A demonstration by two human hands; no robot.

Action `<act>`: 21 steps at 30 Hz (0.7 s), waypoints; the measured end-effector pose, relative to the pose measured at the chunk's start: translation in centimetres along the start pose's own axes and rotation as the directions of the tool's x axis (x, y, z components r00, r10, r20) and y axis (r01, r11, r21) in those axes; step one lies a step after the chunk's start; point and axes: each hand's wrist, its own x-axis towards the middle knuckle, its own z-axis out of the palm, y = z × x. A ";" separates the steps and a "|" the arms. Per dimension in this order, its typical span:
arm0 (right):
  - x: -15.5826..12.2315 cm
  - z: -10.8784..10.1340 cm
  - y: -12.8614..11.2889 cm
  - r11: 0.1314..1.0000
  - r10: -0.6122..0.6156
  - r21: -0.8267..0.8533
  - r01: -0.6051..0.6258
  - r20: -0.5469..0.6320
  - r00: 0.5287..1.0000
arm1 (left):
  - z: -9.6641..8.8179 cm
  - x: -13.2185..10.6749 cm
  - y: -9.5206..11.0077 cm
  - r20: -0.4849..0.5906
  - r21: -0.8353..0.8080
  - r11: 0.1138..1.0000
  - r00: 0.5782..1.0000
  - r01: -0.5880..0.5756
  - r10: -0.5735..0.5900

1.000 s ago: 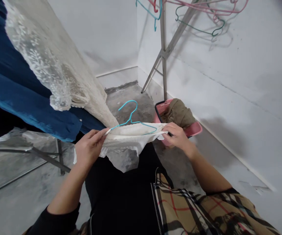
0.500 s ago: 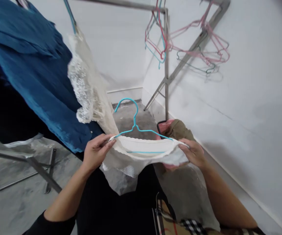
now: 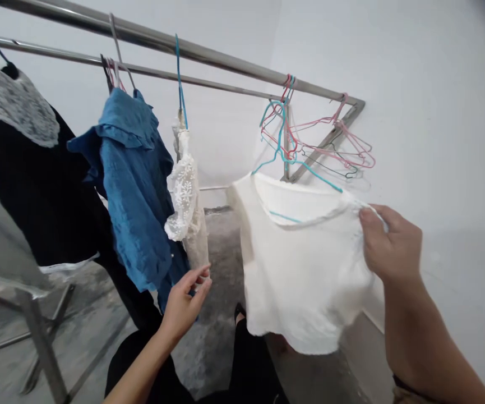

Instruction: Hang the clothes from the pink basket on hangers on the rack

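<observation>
A white short top [image 3: 301, 264] hangs spread on a turquoise hanger [image 3: 280, 132], whose hook is raised in front of the rack. My right hand [image 3: 393, 241] grips the top's shoulder on the right, at the hanger's end. The lower bar of the hanger shows inside the neckline. My left hand [image 3: 185, 303] is off the top, lower left, with thumb and fingers loosely curled and apart. Just above its fingertips hangs a cream lace garment [image 3: 187, 196]; whether they touch it I cannot tell.
A metal clothes rack [image 3: 225, 63] crosses the view. On its left hang a blue garment [image 3: 130, 185] and a black garment with white lace [image 3: 36, 191]. Pink, red and green hangers [image 3: 351, 148] dangle at the right end, near the white wall [image 3: 448, 140].
The white top on its hanger has risen from my lap toward the rack. My left hand has let go of its shoulder and moved down; my right hand still holds the other side.
</observation>
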 end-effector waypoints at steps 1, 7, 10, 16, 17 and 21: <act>1.0 1.1 -1.1 0.999 -0.050 0.010 0.051 -0.035 0.998 | 0.2 -0.3 0.2 0.019 -0.020 1.000 1.000 0.003 -0.003; 8.4 9.0 -5.7 0.953 -0.278 0.073 0.293 -0.165 0.946 | 0.2 -1.1 0.8 0.068 -0.084 0.996 0.998 0.005 0.000; 11.8 12.8 -7.4 0.957 -0.268 0.066 0.282 -0.170 0.948 | -0.2 -1.2 0.7 0.062 -0.090 0.996 0.998 0.008 -0.002; 14.8 18.9 -9.9 0.971 -0.194 0.133 0.201 -0.061 0.979 | -0.8 -1.6 0.2 0.072 -0.110 0.994 0.997 0.024 -0.016; 14.6 19.6 -10.1 0.969 -0.197 0.147 0.200 -0.034 0.980 | -0.8 -1.7 0.1 0.073 -0.115 0.993 0.997 0.030 -0.021; 12.7 21.4 -10.3 0.966 -0.221 0.159 0.205 0.091 0.971 | -0.5 -1.6 0.2 0.085 -0.116 0.993 0.996 0.026 -0.016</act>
